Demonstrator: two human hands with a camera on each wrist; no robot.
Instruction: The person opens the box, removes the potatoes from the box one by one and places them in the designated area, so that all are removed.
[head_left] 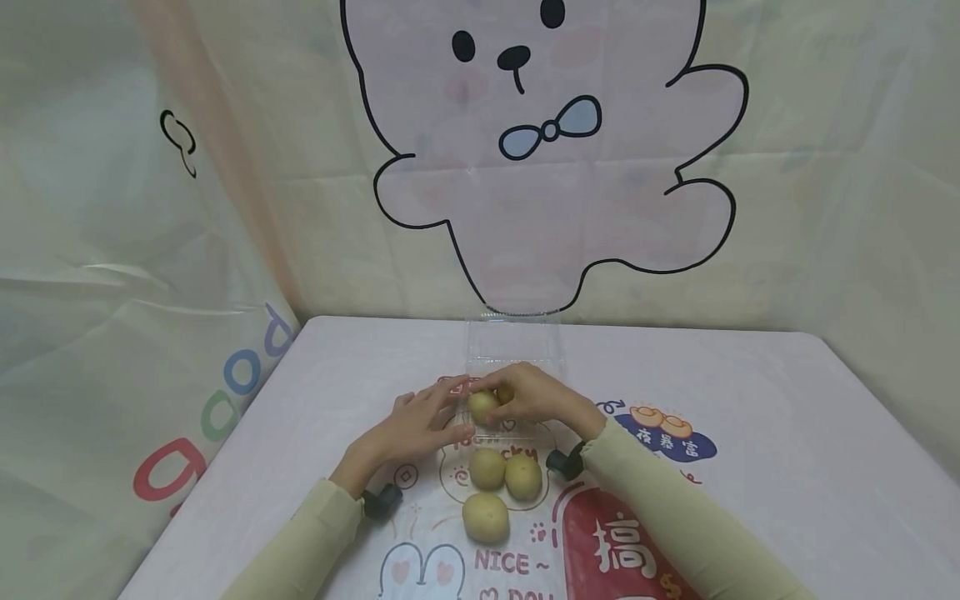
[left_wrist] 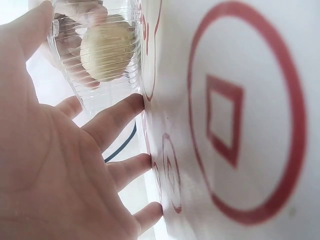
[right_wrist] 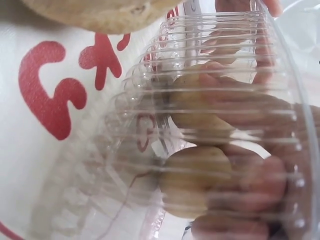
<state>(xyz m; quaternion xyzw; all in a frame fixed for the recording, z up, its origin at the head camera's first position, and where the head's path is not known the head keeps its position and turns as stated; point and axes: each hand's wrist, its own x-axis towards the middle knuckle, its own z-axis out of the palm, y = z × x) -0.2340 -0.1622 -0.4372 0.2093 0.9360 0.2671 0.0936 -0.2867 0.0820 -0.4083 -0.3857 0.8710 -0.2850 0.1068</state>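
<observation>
A clear ribbed plastic box (right_wrist: 115, 135) stands on the table with its lid (head_left: 513, 340) swung back. My right hand (head_left: 536, 393) reaches into it, thumb and fingers curled about a round yellow fruit (head_left: 483, 407). A second such fruit (head_left: 505, 392) shows in the gap of that hand. Through the ribbed wall, the right wrist view shows both fruits against the fingers. My left hand (head_left: 426, 418) lies at the box's left side, fingers spread and fingertips on the table. In the left wrist view its thumb is at the box's rim, and it holds nothing.
Nearer to me on the printed white tabletop (head_left: 750, 500) are three more yellow fruits: one on the left (head_left: 487, 468), one on the right (head_left: 522, 477) and a front one (head_left: 486, 517). Behind the table hangs a curtain (head_left: 787, 292) with a cartoon animal. Each wrist carries a dark camera.
</observation>
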